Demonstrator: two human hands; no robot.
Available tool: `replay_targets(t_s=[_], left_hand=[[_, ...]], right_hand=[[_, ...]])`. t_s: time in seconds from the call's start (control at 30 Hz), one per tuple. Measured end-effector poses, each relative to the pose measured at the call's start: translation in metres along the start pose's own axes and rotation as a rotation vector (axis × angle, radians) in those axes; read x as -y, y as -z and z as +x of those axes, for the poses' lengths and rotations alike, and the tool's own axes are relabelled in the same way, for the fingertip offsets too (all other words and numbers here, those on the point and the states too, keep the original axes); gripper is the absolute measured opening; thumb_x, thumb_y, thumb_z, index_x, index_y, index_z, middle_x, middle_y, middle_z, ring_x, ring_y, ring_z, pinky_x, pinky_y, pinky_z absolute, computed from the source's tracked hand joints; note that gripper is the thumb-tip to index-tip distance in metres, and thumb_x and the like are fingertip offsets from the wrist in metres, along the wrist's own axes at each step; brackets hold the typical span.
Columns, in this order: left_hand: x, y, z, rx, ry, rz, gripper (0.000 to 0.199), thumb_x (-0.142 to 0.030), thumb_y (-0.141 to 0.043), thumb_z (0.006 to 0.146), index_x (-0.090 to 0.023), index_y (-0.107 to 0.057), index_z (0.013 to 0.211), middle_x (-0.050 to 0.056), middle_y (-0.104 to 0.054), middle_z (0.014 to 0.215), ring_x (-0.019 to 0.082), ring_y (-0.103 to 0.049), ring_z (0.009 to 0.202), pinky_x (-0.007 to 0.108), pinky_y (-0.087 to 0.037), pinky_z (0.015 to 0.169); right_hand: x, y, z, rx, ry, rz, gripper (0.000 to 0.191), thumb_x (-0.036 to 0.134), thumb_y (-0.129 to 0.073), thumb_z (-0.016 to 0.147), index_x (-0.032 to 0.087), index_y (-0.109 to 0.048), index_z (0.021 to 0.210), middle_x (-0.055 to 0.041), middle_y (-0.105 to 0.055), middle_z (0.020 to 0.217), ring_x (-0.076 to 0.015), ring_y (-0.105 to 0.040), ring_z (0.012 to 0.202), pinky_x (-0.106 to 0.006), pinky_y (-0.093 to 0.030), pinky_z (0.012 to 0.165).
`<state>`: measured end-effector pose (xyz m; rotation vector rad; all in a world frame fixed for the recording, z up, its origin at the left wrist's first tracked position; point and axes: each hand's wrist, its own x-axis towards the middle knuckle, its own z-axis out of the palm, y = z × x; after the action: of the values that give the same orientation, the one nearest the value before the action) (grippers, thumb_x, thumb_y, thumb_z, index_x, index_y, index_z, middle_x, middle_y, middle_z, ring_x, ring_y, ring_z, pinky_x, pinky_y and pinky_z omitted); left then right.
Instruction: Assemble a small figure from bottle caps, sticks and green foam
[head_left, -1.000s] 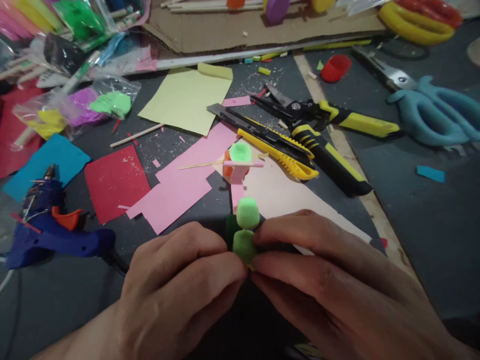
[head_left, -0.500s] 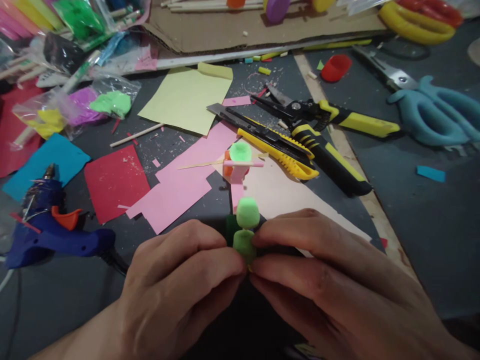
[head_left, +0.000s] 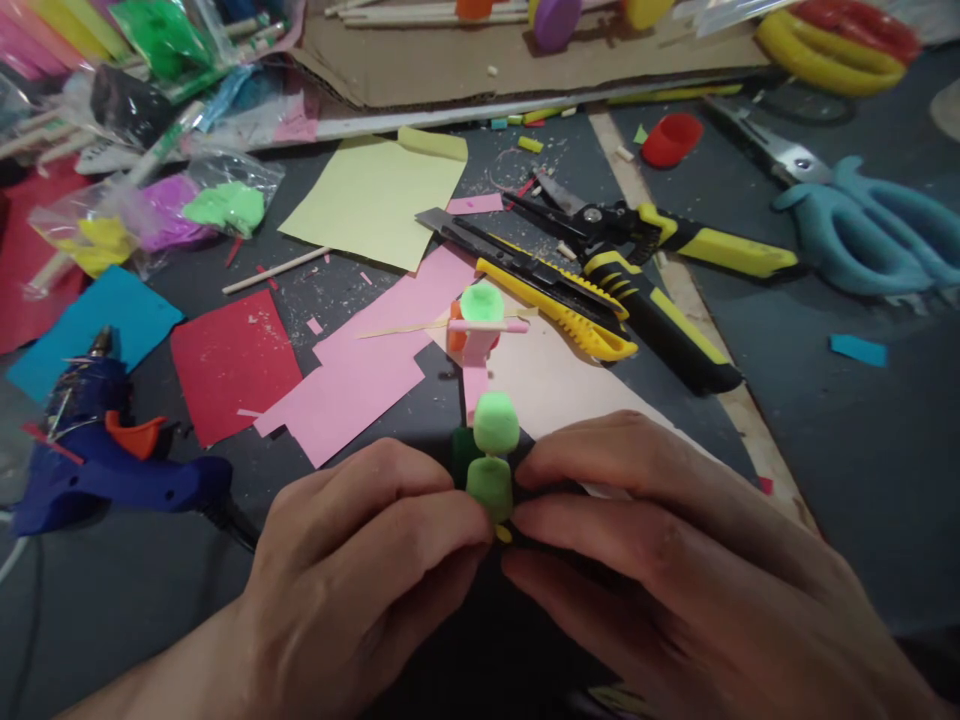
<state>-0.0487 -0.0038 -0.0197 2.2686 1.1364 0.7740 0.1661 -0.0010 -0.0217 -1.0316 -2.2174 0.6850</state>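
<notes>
A small green clay figure [head_left: 490, 488] with two stacked rounded lumps stands upright between my hands, and a tiny yellow piece [head_left: 503, 534] shows at its lower end. My left hand [head_left: 367, 560] pinches the figure's lower left side. My right hand [head_left: 637, 530] is close on the right, its fingertips slightly parted beside the figure, with nothing visible between them. Just beyond the figure stands a small pink paper piece [head_left: 477, 350] topped by a green round part [head_left: 481, 302], with orange at its left.
A yellow utility knife [head_left: 555, 300], pliers [head_left: 705, 245] and blue scissors [head_left: 862, 225] lie beyond my right hand. To the left are a blue glue gun [head_left: 112, 460], red paper [head_left: 236, 365] and pink paper [head_left: 360, 385]. Cardboard [head_left: 420, 70] spans the back.
My right fingertips have moved slightly away from the green figure and spread apart. The yellow piece at its lower end shows more. My left hand keeps its pinch.
</notes>
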Motion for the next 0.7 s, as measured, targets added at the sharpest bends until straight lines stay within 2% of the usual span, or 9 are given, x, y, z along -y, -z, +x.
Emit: replay_targets(t_s=[0.17, 0.43, 0.7], left_hand=[[0.0002, -0.0042, -0.0001, -0.027, 0.007, -0.016, 0.009, -0.015, -0.056, 0.096, -0.02, -0.063, 0.099, -0.001, -0.064, 0.085, 0.007, -0.064, 0.07, 0.017, -0.054, 0.06], [0.0001, -0.0038, -0.0024, -0.051, 0.001, -0.016, 0.009, -0.013, -0.057, 0.094, -0.019, -0.064, 0.094, -0.001, -0.063, 0.083, 0.007, -0.064, 0.067, 0.017, -0.054, 0.057], [-0.0006, -0.0026, -0.0017, -0.029, 0.049, -0.06, 0.011, -0.011, -0.06, 0.092, -0.02, -0.064, 0.097, -0.002, -0.067, 0.09, 0.007, -0.067, 0.075, 0.015, -0.057, 0.065]], right_hand=[[0.0004, -0.0049, 0.0, 0.001, -0.021, 0.025, 0.01, 0.019, -0.064, 0.092, 0.021, -0.062, 0.102, 0.0001, -0.067, 0.108, -0.01, -0.067, 0.095, -0.02, -0.058, 0.085], [0.0011, -0.0039, 0.0006, 0.002, -0.027, 0.032, 0.013, 0.016, -0.062, 0.093, 0.021, -0.062, 0.105, -0.0001, -0.068, 0.108, -0.0094, -0.067, 0.095, -0.019, -0.057, 0.086], [-0.0002, -0.0079, 0.0024, -0.005, -0.006, 0.039, 0.014, 0.014, -0.061, 0.091, 0.021, -0.062, 0.103, -0.0008, -0.068, 0.107, -0.011, -0.068, 0.093, -0.022, -0.059, 0.081]])
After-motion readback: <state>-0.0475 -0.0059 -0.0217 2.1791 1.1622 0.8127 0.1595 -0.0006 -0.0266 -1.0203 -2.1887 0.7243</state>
